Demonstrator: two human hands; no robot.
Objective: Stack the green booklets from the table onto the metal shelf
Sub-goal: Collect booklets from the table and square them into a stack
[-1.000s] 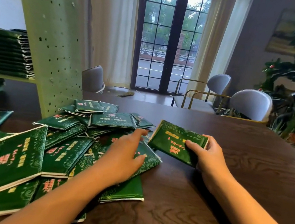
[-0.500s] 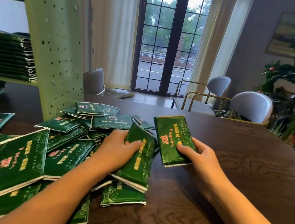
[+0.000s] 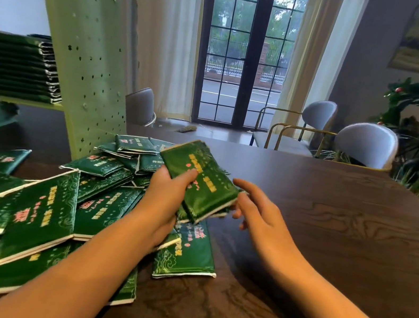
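head view: the left hand [image 3: 164, 204] grips a small bundle of green booklets [image 3: 205, 186], thumb curled over the top cover and fingers beneath. the bundle is lifted off the table [image 3: 310, 261] and tilted. the right hand [image 3: 260, 215] sits just to the right of the bundle, fingers loose and spread, holding nothing; whether its fingertips touch the bundle's edge cannot be told. just below the hands a single booklet [image 3: 185, 258] lies flat on the wood. left of the left arm spreads a loose heap of booklets [image 3: 47, 214], overlapping at all angles. beyond the heap, ahead and left of the hands, stands the metal shelf [image 3: 81, 52] with a perforated pale green side panel. its middle compartment holds a neat stack of booklets [image 3: 9, 64]. the compartment above holds something dark, too blurred to name. far ahead are grey chairs [image 3: 365, 144] and a glass door [image 3: 246, 53].
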